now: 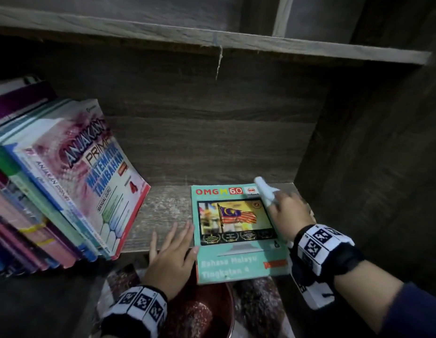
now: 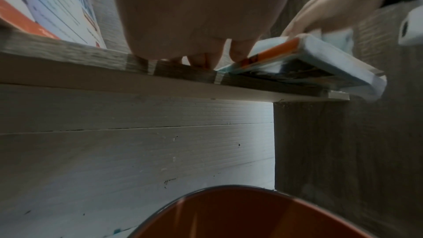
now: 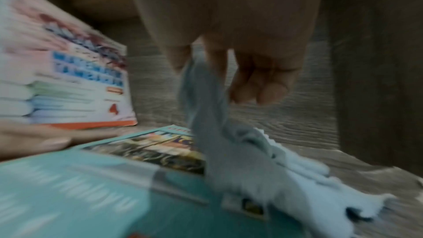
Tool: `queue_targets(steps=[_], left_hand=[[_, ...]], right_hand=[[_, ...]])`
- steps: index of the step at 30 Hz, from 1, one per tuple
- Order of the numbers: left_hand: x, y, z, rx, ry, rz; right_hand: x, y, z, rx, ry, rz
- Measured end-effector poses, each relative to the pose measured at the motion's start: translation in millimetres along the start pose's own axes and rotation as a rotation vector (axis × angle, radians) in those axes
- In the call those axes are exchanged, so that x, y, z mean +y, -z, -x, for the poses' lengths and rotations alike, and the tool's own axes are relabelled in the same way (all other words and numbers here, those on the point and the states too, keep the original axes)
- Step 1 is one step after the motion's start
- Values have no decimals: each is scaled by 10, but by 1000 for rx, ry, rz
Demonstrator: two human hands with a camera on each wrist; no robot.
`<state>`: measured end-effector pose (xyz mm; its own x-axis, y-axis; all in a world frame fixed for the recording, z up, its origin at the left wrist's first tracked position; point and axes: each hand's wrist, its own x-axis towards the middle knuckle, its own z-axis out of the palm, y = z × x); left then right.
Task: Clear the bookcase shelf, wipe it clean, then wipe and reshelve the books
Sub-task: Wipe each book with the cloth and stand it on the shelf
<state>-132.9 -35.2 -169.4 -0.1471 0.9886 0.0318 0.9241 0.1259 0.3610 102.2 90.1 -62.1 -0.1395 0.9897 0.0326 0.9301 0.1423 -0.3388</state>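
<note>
Now: one flat teal paperback book (image 1: 238, 230) lies on the grey wood-grain shelf (image 1: 160, 211), overhanging its front | left hand (image 1: 171, 259), fingers straight, beside it | right hand (image 1: 288, 213) pinches one pale blue cloth (image 3: 263, 166) | leaning pink textbook row (image 1: 73, 176) cut off left, uncountable.

Blurred teal book (image 3: 68, 187), cloth (image 3: 263, 169)

1. I count one teal Bahasa Melayu workbook (image 1: 238, 230) lying flat on the shelf (image 1: 160, 211).
2. One leaning row of books (image 1: 53, 181); individual count I cannot tell.
3. One pale cloth (image 3: 251, 160).
4. One red bucket (image 2: 251, 214).
5. Two hands: left hand (image 1: 171, 257), right hand (image 1: 291, 215).
</note>
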Motion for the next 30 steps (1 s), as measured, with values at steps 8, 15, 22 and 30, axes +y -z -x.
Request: queue_targets(steps=[8, 15, 22, 30], left_hand=[[-16, -67, -42, 59, 0, -5], [-70, -117, -39, 111, -27, -9], [-70, -95, -30, 124, -62, 23], [-81, -120, -32, 176, -80, 49]], right_hand=[[-78, -520, -69, -538, 193, 384], [-321, -473, -731, -605, 150, 450], [-842, -711, -855, -583, 242, 440], [-1015, -664, -392, -559, 400, 473]])
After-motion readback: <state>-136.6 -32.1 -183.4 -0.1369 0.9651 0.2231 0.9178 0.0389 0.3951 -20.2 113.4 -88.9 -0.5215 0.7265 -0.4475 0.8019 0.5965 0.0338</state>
